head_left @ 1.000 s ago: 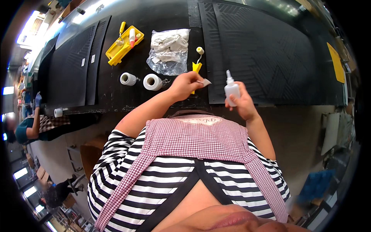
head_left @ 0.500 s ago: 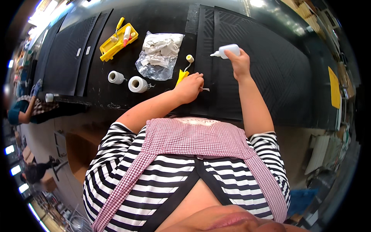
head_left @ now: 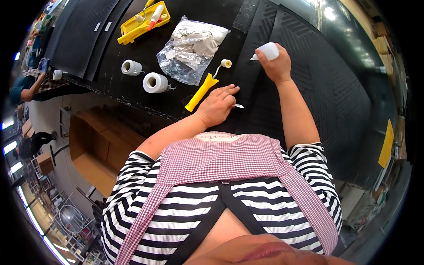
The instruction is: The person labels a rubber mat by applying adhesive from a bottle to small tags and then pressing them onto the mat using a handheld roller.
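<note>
A white squeeze bottle (head_left: 268, 51) lies tilted in my right hand (head_left: 280, 66). Its narrow nozzle points left, above a dark, line-patterned sheet (head_left: 287, 92). My left hand (head_left: 217, 105) rests low on the dark strip beside that sheet, some fingers stretched forward. A small white strip (head_left: 238, 106) sticks out from between its thumb and curled fingers; the covered part is hidden. Just left of this hand lies a small paint roller (head_left: 202, 92) with a yellow handle and pale head.
Left of centre are a clear plastic bag (head_left: 194, 48) of white pieces, two white rolls (head_left: 155, 83) and a yellow tray (head_left: 128, 31) holding a roller and a red-tipped bottle. An open cardboard box (head_left: 95, 145) stands below the table edge. Another person (head_left: 28, 88) works at far left.
The view has turned, so the table's contents appear tilted. The roller's yellow handle, partly covered by my left hand before, now shows fully. My right hand tips the bottle more steeply.
</note>
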Available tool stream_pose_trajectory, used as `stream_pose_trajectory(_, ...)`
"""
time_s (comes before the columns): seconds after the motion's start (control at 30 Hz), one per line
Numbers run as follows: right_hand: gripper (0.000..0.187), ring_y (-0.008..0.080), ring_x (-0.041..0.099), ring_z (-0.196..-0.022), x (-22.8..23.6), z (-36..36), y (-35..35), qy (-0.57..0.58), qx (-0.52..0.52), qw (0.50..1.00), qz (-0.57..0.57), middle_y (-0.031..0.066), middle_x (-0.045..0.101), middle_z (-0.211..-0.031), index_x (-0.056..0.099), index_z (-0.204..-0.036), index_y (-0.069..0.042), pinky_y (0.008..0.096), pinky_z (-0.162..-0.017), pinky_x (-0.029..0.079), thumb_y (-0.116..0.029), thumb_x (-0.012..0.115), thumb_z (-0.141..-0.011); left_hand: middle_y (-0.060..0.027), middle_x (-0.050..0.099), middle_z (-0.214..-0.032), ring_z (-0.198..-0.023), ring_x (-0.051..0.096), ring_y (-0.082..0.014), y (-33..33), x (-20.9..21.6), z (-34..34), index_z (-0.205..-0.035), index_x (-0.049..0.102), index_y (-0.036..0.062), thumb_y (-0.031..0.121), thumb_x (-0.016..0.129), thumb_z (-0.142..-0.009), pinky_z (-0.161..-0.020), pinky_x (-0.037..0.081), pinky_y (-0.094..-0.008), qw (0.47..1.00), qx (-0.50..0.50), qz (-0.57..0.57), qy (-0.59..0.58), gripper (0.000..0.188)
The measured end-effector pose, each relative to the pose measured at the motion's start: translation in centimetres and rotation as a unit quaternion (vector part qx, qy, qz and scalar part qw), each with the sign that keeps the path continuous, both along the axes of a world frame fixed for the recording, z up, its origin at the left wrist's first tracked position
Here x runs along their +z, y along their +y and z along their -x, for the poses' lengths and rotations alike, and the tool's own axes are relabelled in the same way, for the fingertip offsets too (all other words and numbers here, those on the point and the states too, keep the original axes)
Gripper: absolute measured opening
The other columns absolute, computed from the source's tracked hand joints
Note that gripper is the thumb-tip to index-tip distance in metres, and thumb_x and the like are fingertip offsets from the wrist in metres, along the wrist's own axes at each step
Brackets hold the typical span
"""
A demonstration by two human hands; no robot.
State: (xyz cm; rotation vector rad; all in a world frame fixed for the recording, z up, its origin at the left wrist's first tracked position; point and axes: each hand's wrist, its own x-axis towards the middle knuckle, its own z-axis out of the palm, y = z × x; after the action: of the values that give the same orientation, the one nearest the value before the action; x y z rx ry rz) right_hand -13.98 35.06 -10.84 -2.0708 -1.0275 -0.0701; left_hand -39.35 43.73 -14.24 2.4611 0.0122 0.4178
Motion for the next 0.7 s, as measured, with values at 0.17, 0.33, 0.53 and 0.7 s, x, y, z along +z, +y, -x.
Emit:
stream_pose_trajectory(0.17,0.043,0.0181,0.070,-0.080,-4.0,-3.2,-0.8,0.307,-0.041,0.940,-0.145,0.0084,0.075,-0.086,0.075,-0.092,0.000,0.0312,-0.074,0.051,-0.043,0.073,-0.088,-0.0129,0.059,-0.138,-0.134,0.051,-0.0318,0.0,0.0,-0.1,-0.091,0.058,0.0081,0.004,0.068,-0.084,-0.109,0.040,-0.0432,1.000,-0.003,0.010,0.011,0.012)
stream_pose_trajectory(0.33,0.043,0.0201,0.070,-0.081,-4.6,-3.8,0.1,0.271,-0.060,0.951,-0.137,0.0076,0.074,-0.085,0.075,-0.091,-0.002,0.0319,-0.075,0.051,-0.045,0.071,-0.088,-0.0124,0.059,-0.138,-0.134,0.051,-0.0313,0.2,-0.3,-0.1,-0.090,0.059,0.0082,0.004,0.068,-0.084,-0.109,0.040,-0.0435,1.000,-0.005,0.007,0.017,0.012)
stream_pose_trajectory(0.53,0.042,0.0235,0.071,-0.081,-4.7,-3.3,0.3,0.239,-0.075,0.958,-0.137,0.0088,0.074,-0.085,0.075,-0.092,-0.005,0.0336,-0.076,0.053,-0.046,0.070,-0.087,-0.0131,0.059,-0.139,-0.134,0.051,-0.0318,0.4,-0.2,-0.3,-0.090,0.059,0.0081,0.004,0.067,-0.084,-0.109,0.040,-0.0435,1.000,-0.012,0.013,0.018,0.011)
stream_pose_trajectory(0.7,0.042,0.0248,0.071,-0.081,-4.2,-2.9,0.5,0.216,-0.100,0.963,-0.126,0.0089,0.074,-0.085,0.075,-0.092,-0.006,0.0343,-0.076,0.053,-0.047,0.069,-0.087,-0.0135,0.059,-0.138,-0.133,0.052,-0.0324,0.4,0.1,-0.4,-0.090,0.059,0.0080,0.004,0.067,-0.084,-0.108,0.041,-0.0436,1.000,-0.011,0.016,0.021,0.011)
